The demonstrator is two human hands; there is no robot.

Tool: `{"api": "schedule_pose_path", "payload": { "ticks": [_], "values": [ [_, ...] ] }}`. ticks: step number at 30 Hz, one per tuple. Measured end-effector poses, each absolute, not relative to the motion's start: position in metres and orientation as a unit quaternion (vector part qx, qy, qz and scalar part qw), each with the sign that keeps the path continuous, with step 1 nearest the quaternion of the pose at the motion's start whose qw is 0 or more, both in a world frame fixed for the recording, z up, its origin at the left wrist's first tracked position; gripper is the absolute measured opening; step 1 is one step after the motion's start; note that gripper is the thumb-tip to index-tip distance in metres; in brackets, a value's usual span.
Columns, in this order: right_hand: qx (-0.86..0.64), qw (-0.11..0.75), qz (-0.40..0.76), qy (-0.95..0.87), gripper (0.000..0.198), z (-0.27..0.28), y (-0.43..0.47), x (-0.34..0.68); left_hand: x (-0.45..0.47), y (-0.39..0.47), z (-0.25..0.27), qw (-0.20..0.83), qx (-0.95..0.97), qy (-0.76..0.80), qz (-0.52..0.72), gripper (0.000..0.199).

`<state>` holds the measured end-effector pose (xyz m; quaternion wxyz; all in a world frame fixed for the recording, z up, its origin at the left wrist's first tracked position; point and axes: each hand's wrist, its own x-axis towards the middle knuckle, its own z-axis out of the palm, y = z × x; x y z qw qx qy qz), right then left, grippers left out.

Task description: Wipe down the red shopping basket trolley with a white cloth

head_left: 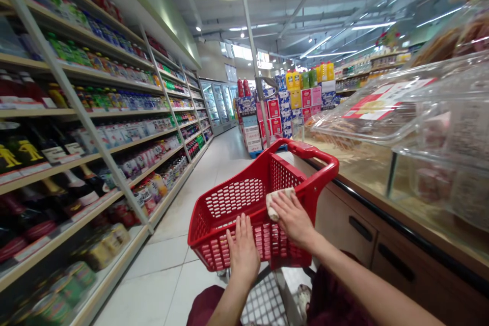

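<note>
Red shopping cart (pixel 229 198) stands in the head view on the tiled floor (pixel 168 260), between the drink shelves (pixel 126 178) and the counter (pixel 382 173) with clear boxes (pixel 376 104). The right hand (pixel 296 219) lies over a pale cloth (pixel 272 210) at the cart's near rim; its fingers are stretched, but whether they grip the cloth, I cannot tell. The left hand (pixel 244 257) has straight, open fingers against the cart's near side.

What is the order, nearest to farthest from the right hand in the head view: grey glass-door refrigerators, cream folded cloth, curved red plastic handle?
1. Cream folded cloth, under the right hand.
2. Curved red plastic handle, at upper right.
3. Grey glass-door refrigerators, far ahead.
</note>
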<state>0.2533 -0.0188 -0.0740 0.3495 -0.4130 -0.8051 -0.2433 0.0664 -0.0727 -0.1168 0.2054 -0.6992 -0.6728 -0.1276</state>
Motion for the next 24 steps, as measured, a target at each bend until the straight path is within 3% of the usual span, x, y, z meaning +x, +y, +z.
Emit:
{"api": "schedule_pose_path", "payload": {
  "ticks": [5,10,15,20,24],
  "values": [
    [-0.515,0.376,-0.254,-0.728,0.036,-0.062,-0.013,0.265,0.069,-0.073,-0.117,0.195,-0.693,-0.682,-0.133,0.066],
    [-0.44,0.354,-0.252,-0.786,0.039,-0.065,-0.014,0.259,0.067,-0.073,-0.12,0.206,-0.692,-0.676,-0.147,0.068],
    [-0.514,0.386,-0.253,-0.723,0.036,-0.063,-0.013,0.259,0.068,-0.072,-0.121,0.208,-0.687,-0.677,-0.162,0.066],
    [-0.414,0.351,-0.257,-0.8,0.039,-0.077,-0.015,0.243,0.068,-0.072,-0.118,0.193,-0.688,-0.682,-0.157,0.065],
    [-0.479,0.376,-0.249,-0.753,0.038,-0.071,-0.012,0.251,0.068,-0.071,-0.119,0.201,-0.693,-0.672,-0.165,0.067]
  ]
}}
